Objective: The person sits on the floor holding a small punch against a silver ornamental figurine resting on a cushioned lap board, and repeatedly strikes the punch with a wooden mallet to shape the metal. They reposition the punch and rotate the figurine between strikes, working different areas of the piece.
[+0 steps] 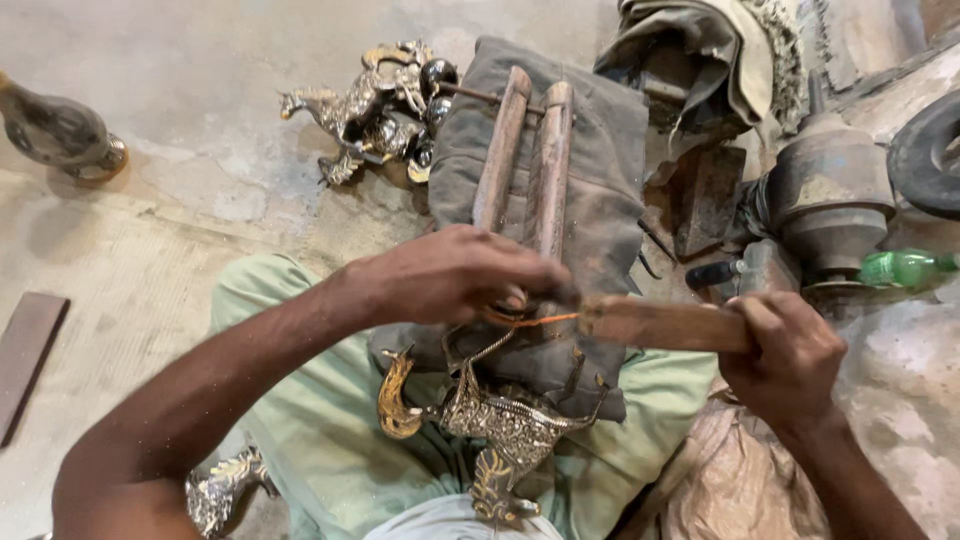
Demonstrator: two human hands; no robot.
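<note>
My left hand [455, 272] is closed over the upper part of a brass horse figurine [490, 425], which lies on a grey cloth pad [600, 170] across my lap. My right hand [785, 352] grips the wooden handle [660, 322] of a tool. Its thin orange tip [535, 320] meets the figurine just under my left fingers. Two wooden bars [525, 150] lie side by side on the pad beyond my hands.
More brass horse figurines [370, 105] stand on the concrete floor behind the pad, and another [215, 490] lies by my left knee. A metal bird shape [55, 130] sits far left. A motor-like machine [830, 195], a green bottle [900, 267] and crumpled cloth [700, 60] crowd the right.
</note>
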